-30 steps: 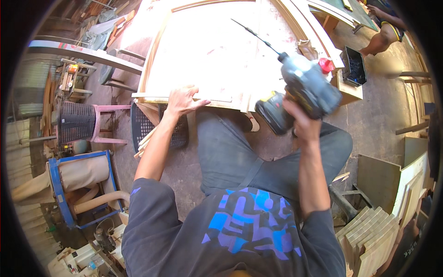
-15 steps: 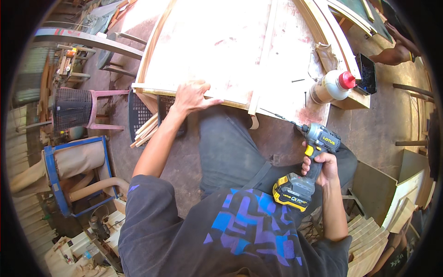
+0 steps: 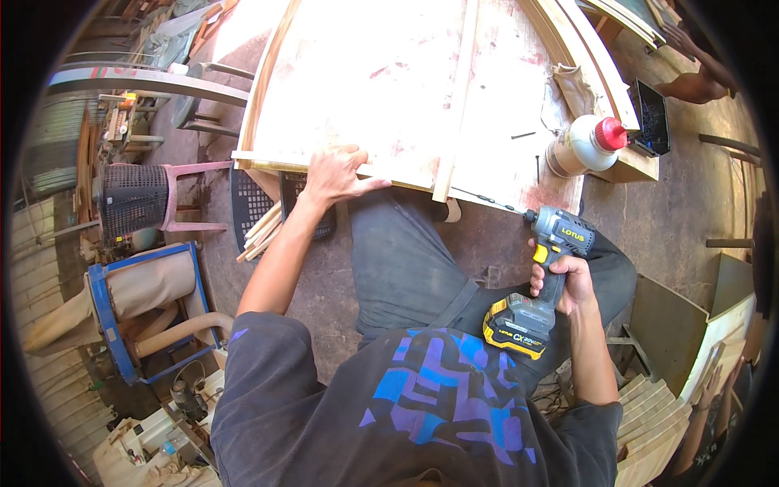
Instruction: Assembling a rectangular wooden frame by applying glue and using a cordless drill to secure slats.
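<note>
My left hand is closed over the near wooden strip of a pale panel, its thumb stretched along the edge. In my right hand is a grey and black cordless drill with a yellow-trimmed battery at its base. A long thin bit points left from the drill, its tip beside the near end of a wooden crosspiece. Two dark screws lie on the panel right of that crosspiece. Near them a white glue bottle with a red cap leans over.
A black box of screws sits at the panel's right. Below the panel's left corner, thin wood sticks rest in a black basket. A pink-legged chair and a blue-framed machine stand left. Another person's arm shows far right.
The drill has risen slightly toward the panel, and its bit tip is a little closer to the crosspiece's end. My left hand keeps its place on the strip.
</note>
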Demonstrator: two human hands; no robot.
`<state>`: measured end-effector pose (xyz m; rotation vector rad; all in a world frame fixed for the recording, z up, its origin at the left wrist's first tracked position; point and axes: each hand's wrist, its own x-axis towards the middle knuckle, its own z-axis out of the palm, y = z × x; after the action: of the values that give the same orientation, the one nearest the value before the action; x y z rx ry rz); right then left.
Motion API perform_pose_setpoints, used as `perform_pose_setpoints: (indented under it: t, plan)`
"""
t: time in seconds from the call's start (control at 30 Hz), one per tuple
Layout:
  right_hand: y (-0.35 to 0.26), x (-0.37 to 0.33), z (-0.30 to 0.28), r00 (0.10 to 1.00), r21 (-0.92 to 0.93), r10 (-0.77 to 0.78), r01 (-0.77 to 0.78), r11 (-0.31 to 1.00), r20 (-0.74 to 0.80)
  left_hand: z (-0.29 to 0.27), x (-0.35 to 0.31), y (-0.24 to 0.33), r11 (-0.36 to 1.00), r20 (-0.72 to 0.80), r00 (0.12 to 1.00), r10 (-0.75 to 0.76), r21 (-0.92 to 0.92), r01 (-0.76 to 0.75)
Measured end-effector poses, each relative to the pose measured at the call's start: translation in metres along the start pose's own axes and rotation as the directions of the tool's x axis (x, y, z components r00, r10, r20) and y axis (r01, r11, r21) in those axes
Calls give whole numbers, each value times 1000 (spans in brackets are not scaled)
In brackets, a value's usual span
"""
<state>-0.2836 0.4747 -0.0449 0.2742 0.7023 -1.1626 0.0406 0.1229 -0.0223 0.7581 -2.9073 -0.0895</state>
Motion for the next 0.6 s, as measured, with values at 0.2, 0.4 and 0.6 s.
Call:
perform_pose_setpoints:
  t: [0.2,0.4,0.6]
  plan:
    - [0,1,2,1000,-1,3,-3,1000,-7,-1,0,1,1000,5,1000,-10,-1,10]
    - [-1,1,4,1000,-12,-5,5,1000,-20,2,0,-1,1000,-6,1000,-18,3,18]
    - [-3,2,7,1000,-17,-5,5,1000,-3,3,-1,-4,1000,-52,999,-2,0,1]
